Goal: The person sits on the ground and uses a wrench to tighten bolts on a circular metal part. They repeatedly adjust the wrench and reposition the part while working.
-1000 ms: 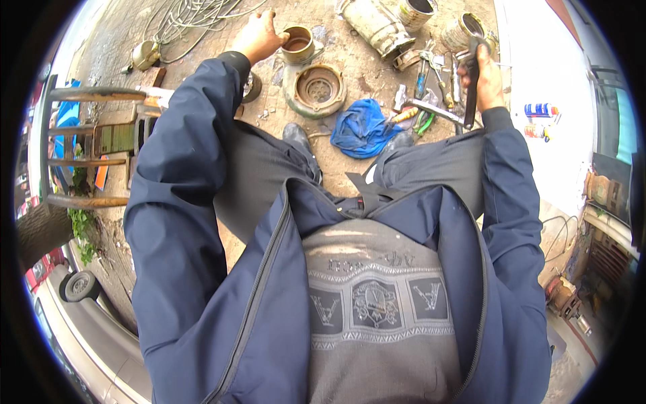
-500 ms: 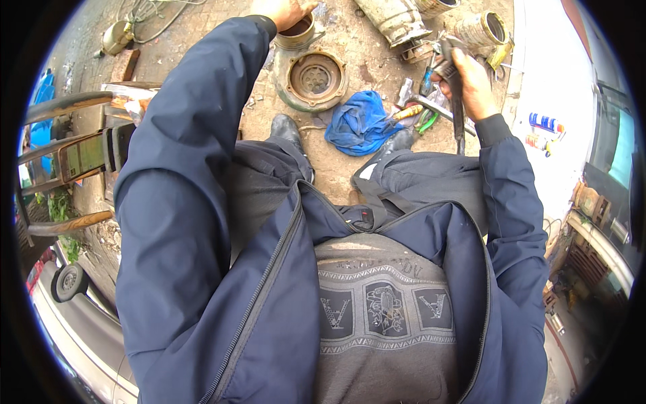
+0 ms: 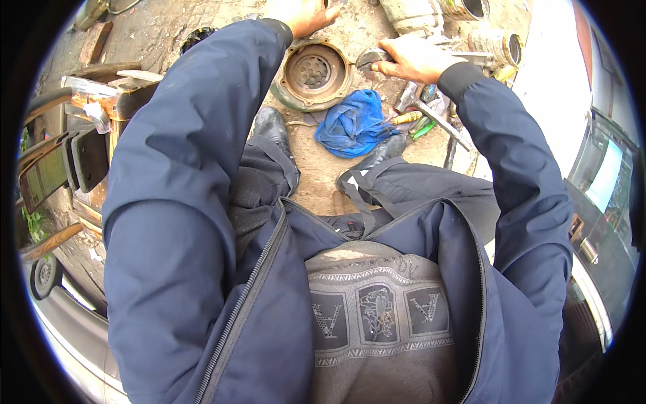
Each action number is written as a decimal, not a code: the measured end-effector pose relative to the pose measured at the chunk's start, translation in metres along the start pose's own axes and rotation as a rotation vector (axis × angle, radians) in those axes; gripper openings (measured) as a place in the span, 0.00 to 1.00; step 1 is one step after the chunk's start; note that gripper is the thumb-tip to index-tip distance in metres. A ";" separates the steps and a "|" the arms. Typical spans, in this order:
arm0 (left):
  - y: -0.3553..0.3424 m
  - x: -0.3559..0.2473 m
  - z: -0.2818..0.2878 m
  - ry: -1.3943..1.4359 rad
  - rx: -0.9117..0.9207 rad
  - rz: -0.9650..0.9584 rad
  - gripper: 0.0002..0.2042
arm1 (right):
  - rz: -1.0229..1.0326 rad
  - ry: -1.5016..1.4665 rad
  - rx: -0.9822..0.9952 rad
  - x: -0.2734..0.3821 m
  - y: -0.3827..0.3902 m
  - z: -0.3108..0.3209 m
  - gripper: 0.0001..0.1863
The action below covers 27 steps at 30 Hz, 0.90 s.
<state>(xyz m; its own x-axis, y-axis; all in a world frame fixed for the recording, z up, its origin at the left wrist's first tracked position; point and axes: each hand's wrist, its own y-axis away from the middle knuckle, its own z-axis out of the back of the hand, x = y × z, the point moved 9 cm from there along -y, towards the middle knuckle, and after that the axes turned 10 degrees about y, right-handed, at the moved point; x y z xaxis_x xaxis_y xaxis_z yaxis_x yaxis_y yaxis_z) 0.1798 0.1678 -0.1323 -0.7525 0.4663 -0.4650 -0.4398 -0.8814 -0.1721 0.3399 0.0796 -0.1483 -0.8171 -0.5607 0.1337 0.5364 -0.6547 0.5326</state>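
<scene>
Lying far left on the ground: brown brick; nearer, a curved wooden bar. Further right, the left boot, set just nearer than a round metal casing, which sits far, about mid-scene, open face up, pierced with small holes. Left hand at the far edge of view, beyond the casing, partly cut off; fingers point right, cannot tell how far open or whether anything is held. Blue cloth bunched near right of the casing. Right hand, far right of the casing, closed around a dark wrench; wrench head points left, close to the casing's right rim, contact unclear. Nearer: hammer and green handle. Far right: metal cylinder on its side.
</scene>
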 end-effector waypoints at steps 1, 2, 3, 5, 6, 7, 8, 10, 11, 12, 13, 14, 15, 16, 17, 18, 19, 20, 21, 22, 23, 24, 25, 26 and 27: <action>0.000 0.000 0.001 -0.003 -0.021 -0.014 0.24 | 0.037 0.027 -0.012 0.001 -0.005 0.002 0.28; 0.000 0.000 0.001 0.000 -0.027 -0.029 0.24 | 0.058 0.060 0.013 0.000 -0.011 0.000 0.27; 0.000 0.000 0.001 0.002 -0.035 -0.044 0.24 | 0.075 0.094 0.011 -0.001 -0.015 0.000 0.27; 0.000 0.002 0.001 -0.001 -0.042 -0.054 0.23 | 0.137 0.185 0.022 0.000 -0.023 -0.001 0.24; 0.000 0.003 0.001 -0.005 -0.040 -0.050 0.23 | 0.142 0.222 0.024 -0.002 -0.027 0.000 0.23; 0.000 0.004 0.000 -0.012 -0.038 -0.048 0.23 | 0.147 0.257 0.025 -0.002 -0.030 0.001 0.22; 0.000 0.005 0.000 -0.005 -0.035 -0.050 0.23 | 0.172 0.242 0.023 -0.001 -0.033 0.004 0.21; 0.001 0.005 -0.002 0.008 -0.031 -0.055 0.23 | 0.276 0.293 -0.013 0.010 -0.037 0.011 0.22; 0.001 0.005 -0.001 0.005 -0.047 -0.062 0.23 | 0.306 0.328 -0.024 0.014 -0.040 0.015 0.23; 0.002 0.005 -0.001 0.005 -0.063 -0.067 0.24 | 0.362 0.328 -0.094 0.022 -0.041 0.022 0.22; 0.003 0.005 0.000 0.004 -0.079 -0.073 0.24 | 0.404 0.357 -0.052 0.027 -0.044 0.020 0.22; 0.003 0.005 0.000 0.003 -0.085 -0.074 0.24 | 0.445 0.384 -0.010 0.031 -0.047 0.016 0.22; 0.003 0.005 0.000 0.001 -0.091 -0.076 0.23 | 0.486 0.411 0.030 0.035 -0.050 0.012 0.22; 0.003 0.005 0.001 -0.003 -0.099 -0.079 0.23 | 0.481 0.396 0.070 0.034 -0.056 0.008 0.23; 0.003 0.006 0.002 0.008 -0.100 -0.081 0.23 | 0.536 0.420 -0.011 0.038 -0.058 0.012 0.20; 0.003 0.006 0.002 0.020 -0.100 -0.084 0.23 | 0.591 0.442 -0.092 0.040 -0.060 0.014 0.18; 0.003 0.006 0.003 0.032 -0.099 -0.087 0.23 | 0.645 0.462 -0.174 0.042 -0.059 0.015 0.15; 0.003 0.006 0.003 0.029 -0.092 -0.075 0.23 | 0.565 0.382 0.008 0.028 -0.066 0.000 0.15; 0.003 0.006 0.002 0.028 -0.086 -0.065 0.23 | 0.481 0.326 0.024 0.018 -0.067 -0.004 0.17; 0.003 0.007 0.002 0.027 -0.080 -0.054 0.22 | 0.397 0.270 0.041 0.009 -0.064 -0.009 0.20; 0.003 0.008 0.001 0.027 -0.065 -0.027 0.23 | 0.345 0.202 -0.009 0.007 -0.058 -0.008 0.23; 0.003 0.009 -0.001 0.026 -0.050 0.000 0.23 | 0.214 0.173 0.035 0.000 -0.051 -0.017 0.24; 0.003 0.011 -0.002 0.023 -0.034 0.027 0.23 | 0.103 0.086 0.008 0.000 -0.040 -0.020 0.27; 0.004 0.011 -0.001 0.034 -0.034 0.022 0.23 | -0.077 -0.153 0.069 -0.001 -0.027 -0.034 0.27; 0.005 0.011 -0.001 0.045 -0.033 0.017 0.23 | -0.316 -0.336 0.128 -0.001 -0.011 -0.051 0.28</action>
<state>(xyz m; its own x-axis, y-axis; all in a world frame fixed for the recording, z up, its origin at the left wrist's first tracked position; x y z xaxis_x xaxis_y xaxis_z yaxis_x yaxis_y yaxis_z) 0.1704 0.1685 -0.1390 -0.7364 0.4483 -0.5068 -0.4104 -0.8914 -0.1923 0.3457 0.0621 -0.1967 -0.9703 -0.1357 0.2002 0.2377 -0.6872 0.6865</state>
